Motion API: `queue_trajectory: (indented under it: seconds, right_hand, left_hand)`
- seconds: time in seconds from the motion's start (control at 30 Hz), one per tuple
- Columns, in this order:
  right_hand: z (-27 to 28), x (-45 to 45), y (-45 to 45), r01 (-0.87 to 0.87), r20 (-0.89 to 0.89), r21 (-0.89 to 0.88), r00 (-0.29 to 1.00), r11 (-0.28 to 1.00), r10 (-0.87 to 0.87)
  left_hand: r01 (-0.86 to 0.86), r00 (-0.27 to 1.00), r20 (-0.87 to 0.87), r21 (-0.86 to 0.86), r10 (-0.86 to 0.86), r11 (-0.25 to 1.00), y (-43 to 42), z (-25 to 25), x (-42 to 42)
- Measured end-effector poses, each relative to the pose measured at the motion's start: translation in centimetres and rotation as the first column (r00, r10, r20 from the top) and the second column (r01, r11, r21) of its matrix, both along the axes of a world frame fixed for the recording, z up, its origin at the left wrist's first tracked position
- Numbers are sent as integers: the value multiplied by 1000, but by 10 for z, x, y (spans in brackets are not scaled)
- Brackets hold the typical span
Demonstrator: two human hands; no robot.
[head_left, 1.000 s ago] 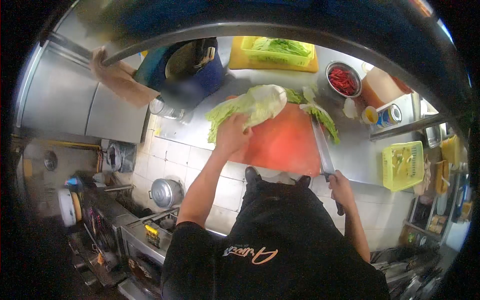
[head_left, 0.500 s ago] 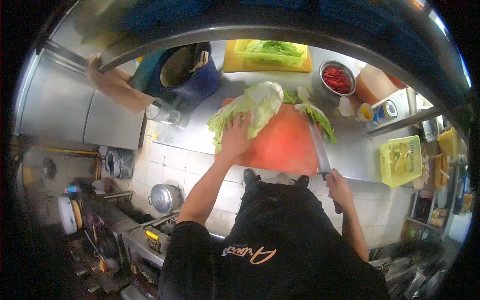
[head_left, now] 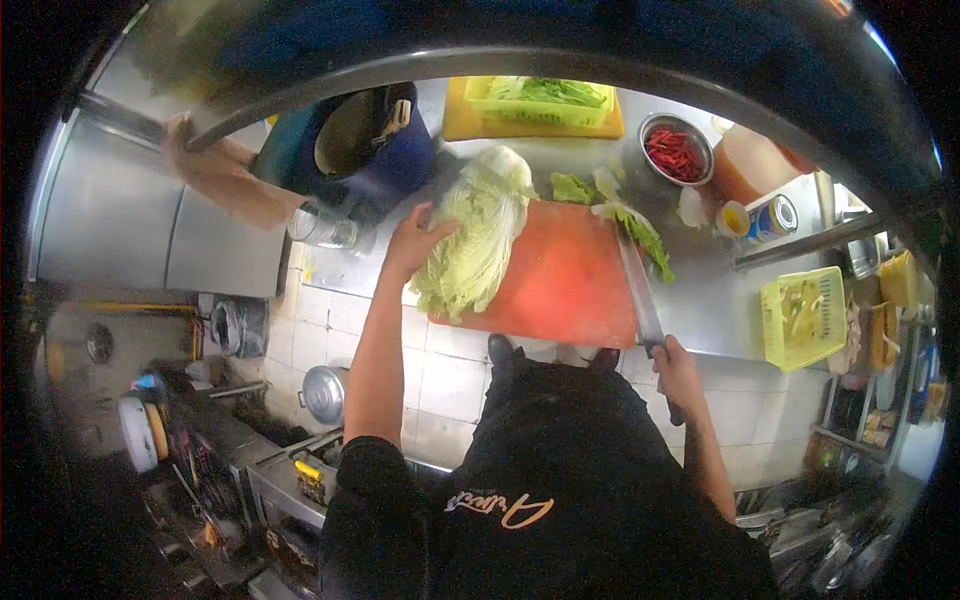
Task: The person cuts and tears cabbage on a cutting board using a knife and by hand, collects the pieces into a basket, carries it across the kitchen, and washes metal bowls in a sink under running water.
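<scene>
A napa cabbage (head_left: 478,235) lies lengthwise on the left part of the red cutting board (head_left: 570,275), its white base pointing away from me. My left hand (head_left: 415,242) is at the cabbage's left side with fingers apart; the fingertips are at or very near its leaves. In my right hand (head_left: 680,375) is the handle of a large kitchen knife (head_left: 638,285), whose blade rests along the board's right edge. Loose cabbage leaves (head_left: 636,232) lie beyond the knife tip, one of them reaching over the board's far right corner.
Beyond the board, a yellow basket (head_left: 540,113) of leaves stands on a yellow board (head_left: 462,122). A steel bowl (head_left: 648,125) of red chillies is at the far right, near a can (head_left: 775,220). Another yellow basket (head_left: 803,318) sits right; a dark blue bucket (head_left: 385,150) stands left.
The cabbage has turned and shifted left, now lying lengthwise. My left hand has moved from on top of it to its left side. The right hand and knife have barely moved.
</scene>
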State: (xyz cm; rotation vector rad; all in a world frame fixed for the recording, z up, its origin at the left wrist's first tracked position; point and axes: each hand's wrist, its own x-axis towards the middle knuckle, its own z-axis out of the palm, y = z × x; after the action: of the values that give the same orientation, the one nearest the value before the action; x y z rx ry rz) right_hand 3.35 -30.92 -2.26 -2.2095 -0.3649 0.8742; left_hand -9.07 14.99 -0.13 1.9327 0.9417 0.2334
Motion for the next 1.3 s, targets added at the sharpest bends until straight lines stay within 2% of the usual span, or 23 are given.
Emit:
queue_trajectory:
  seconds: [0.03, 0.07, 0.13, 0.2, 0.23, 0.3, 0.43, 0.5, 0.53, 0.57, 0.6, 0.67, 0.77, 0.87, 0.9, 0.97, 1.0, 1.03, 1.07, 1.13, 1.2, 1.27, 1.3]
  right_hand:
    - [3, 2, 2, 7, -18, 0, 1000, 1000, -7]
    - [6, 3, 4, -13, 6, -1, 1000, 1000, 13]
    - [13, 4, 5, -43, 54, -4, 998, 999, 43]
    - [14, 6, 5, -35, 18, -31, 999, 999, 36]
    - [15, 6, 6, -35, -1, -44, 999, 998, 35]
    - [9, 5, 6, -65, 78, -34, 995, 997, 67]
    - [-1, 0, 9, -181, 144, 39, 974, 983, 174]
    - [3, -3, 27, -256, 267, 74, 936, 964, 229]
    - [7, -5, 38, -293, 327, 89, 911, 952, 250]
    - [17, -4, 49, -297, 267, 117, 928, 948, 258]
    - [26, -4, 61, -280, 335, 194, 920, 940, 205]
    - [40, -5, 88, -263, 446, 345, 890, 901, 89]
    - [24, -2, 122, -338, 656, 444, 754, 830, -44]
    - [-11, 4, 155, -493, 572, 39, 725, 869, 385]
    - [-9, 2, 154, -479, 531, 75, 762, 874, 372]
    - [6, 3, 152, -447, 443, 143, 826, 883, 347]
    - [17, 3, 147, -408, 511, 217, 822, 887, 253]
    - [29, 2, 139, -370, 566, 291, 810, 883, 153]
    - [37, 2, 130, -334, 613, 361, 788, 871, 48]
    - [44, 9, 108, -203, 458, 311, 888, 929, 41]
    - [37, 17, 83, -96, 339, 252, 941, 963, 6]
    - [13, 23, 57, -16, 265, 200, 963, 980, -38]
    - [11, 21, 45, 12, 246, 146, 968, 989, -48]
  left_hand:
    - [-20, 1000, -7, 188, 22, 982, -9, 3, 0]
    - [1, 1000, 10, 431, -6, 902, -18, 6, 1]
    - [32, 997, 16, 819, -78, 573, -42, 11, 5]
    - [98, 992, -37, 826, -120, 555, -80, 13, 9]
    - [149, 989, -109, 820, -104, 552, -90, 6, 12]
    - [245, 966, -248, 801, -71, 546, -100, -7, 17]
    - [165, 986, -102, 599, -130, 783, -73, 6, 7]
    - [152, 988, -64, 464, -138, 872, -51, 20, 5]
    - [149, 988, -96, 471, -118, 869, -44, 23, 4]
    - [149, 987, -128, 477, -99, 866, -39, 26, 3]
    - [150, 984, -159, 482, -83, 863, -35, 28, 5]
    - [146, 988, -109, 407, -111, 902, -32, 35, 4]
    - [167, 986, -72, 402, -151, 900, -24, 34, 5]
    - [181, 983, -103, 491, -150, 852, -27, 36, 7]
    - [183, 983, -119, 527, -141, 830, -28, 41, 7]
    - [49, 993, 80, 389, -87, 920, -28, 63, 3]
    - [-11, 984, 173, 300, -43, 954, -32, 76, -1]
    - [12, 936, 350, -85, 19, 996, -39, 87, -3]
    - [42, 948, 315, -233, 34, 972, -48, 88, -4]
    - [99, 968, 250, -504, 35, 858, -74, 85, 7]
    - [246, 968, 160, -459, -193, 854, -98, 21, 29]
    - [347, 933, -39, -153, -357, 925, -129, 16, 59]
    - [321, 936, -149, 3, -318, 947, -135, -5, 66]
